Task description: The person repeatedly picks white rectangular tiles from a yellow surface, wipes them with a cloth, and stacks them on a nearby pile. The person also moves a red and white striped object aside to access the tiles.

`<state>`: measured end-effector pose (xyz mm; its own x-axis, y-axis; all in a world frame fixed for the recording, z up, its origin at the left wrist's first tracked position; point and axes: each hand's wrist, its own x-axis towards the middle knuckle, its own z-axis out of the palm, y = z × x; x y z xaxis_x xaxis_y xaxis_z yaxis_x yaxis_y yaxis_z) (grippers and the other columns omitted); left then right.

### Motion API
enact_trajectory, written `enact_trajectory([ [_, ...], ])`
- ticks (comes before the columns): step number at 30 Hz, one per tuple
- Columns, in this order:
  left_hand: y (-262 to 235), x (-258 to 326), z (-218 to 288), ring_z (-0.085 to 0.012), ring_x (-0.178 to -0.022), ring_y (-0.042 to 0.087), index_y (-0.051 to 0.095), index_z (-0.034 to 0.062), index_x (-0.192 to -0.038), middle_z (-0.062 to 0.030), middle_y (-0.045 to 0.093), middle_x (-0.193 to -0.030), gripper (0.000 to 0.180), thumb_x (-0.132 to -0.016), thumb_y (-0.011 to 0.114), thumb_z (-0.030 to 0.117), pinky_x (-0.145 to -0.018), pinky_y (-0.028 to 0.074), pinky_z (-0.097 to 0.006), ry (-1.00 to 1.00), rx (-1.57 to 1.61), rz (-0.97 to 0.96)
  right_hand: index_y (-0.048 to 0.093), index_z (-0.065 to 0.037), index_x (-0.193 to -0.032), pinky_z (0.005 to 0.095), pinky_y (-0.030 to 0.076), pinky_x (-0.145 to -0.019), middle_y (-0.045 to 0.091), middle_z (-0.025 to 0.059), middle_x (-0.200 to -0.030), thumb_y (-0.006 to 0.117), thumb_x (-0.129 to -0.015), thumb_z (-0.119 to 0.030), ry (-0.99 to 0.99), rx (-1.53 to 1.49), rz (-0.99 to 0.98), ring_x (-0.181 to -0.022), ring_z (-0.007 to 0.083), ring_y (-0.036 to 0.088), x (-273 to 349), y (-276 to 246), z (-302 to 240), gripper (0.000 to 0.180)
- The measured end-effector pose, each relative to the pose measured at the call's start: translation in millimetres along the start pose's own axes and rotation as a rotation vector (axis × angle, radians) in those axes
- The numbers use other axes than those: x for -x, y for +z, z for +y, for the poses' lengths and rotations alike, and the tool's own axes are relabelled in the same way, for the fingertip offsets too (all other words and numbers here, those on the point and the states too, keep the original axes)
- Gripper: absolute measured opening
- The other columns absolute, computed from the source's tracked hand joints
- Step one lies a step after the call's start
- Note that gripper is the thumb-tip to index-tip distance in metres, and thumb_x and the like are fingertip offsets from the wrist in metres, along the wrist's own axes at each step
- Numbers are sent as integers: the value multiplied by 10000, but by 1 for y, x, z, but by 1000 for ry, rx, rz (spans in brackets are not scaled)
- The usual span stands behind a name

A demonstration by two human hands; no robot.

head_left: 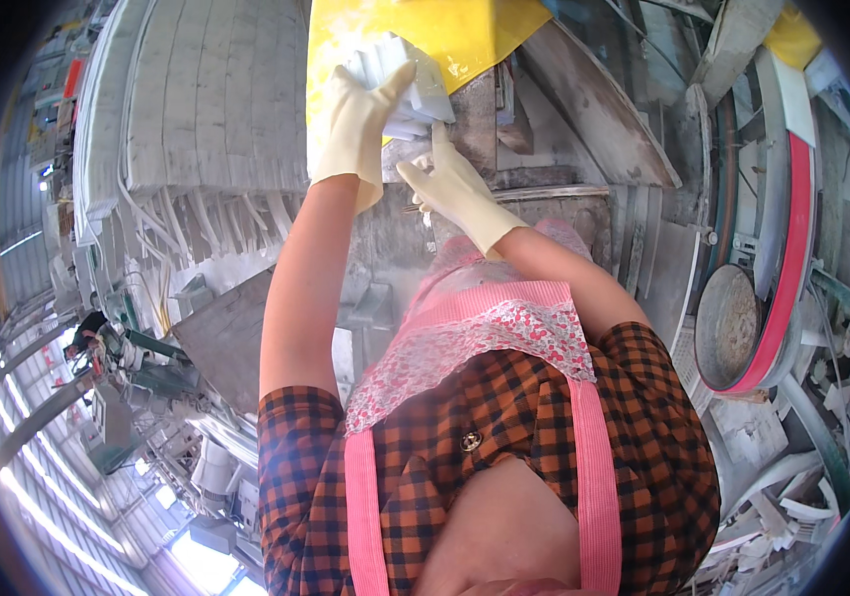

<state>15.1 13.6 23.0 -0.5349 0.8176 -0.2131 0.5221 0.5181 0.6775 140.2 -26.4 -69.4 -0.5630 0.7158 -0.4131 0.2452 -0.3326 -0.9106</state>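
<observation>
A small bundle of white slabs (428,91) rests on a yellow sheet (480,40) at the top of the view. My left hand (354,124), in a cream rubber glove, grips the bundle from its near left side, thumb and fingers spread across it. At the bundle's lower right corner is my right hand (455,189), gloved alike. One of its fingers points up to the slabs' near edge, while the thumb stands apart to the left. I see nothing held in it, though its underside is partly hidden.
A large stack of long pale strips (197,99) stands on the left, loose ends hanging down. Dusty boards (594,99) lean at the right of the yellow sheet. Farther right is a machine with a red band (792,228) and a round dusty pan (730,323). Offcuts (773,517) lie at lower right.
</observation>
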Motion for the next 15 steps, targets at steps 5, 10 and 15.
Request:
enact_trajectory([
  [5,1,-3,-6,-304,-1275,573,385,-63,-1459,-252,568,-1374,938,-839,807,501,-1091,429,-393,28,134,-52,132,73,-1561,403,565,-740,706,206,-975,675,-927,-332,-48,-84,155,-828,314,702,-12,24,-14,928],
  [10,4,-5,-3,-304,-1260,581,404,-83,-1423,-249,575,-1359,896,-835,836,436,-1057,459,-390,22,123,-18,332,60,-1498,474,542,-885,710,270,-1056,681,-921,-334,-86,-32,266,-1037,421,691,-12,38,-21,781],
  [15,2,-1,3,-319,-1276,577,407,-89,-1412,-260,575,-1355,865,-846,835,407,-1068,457,-397,-35,178,-45,384,23,-1510,471,547,-887,712,271,-1087,675,-935,-314,-142,37,217,-1020,401,701,7,23,-22,727],
])
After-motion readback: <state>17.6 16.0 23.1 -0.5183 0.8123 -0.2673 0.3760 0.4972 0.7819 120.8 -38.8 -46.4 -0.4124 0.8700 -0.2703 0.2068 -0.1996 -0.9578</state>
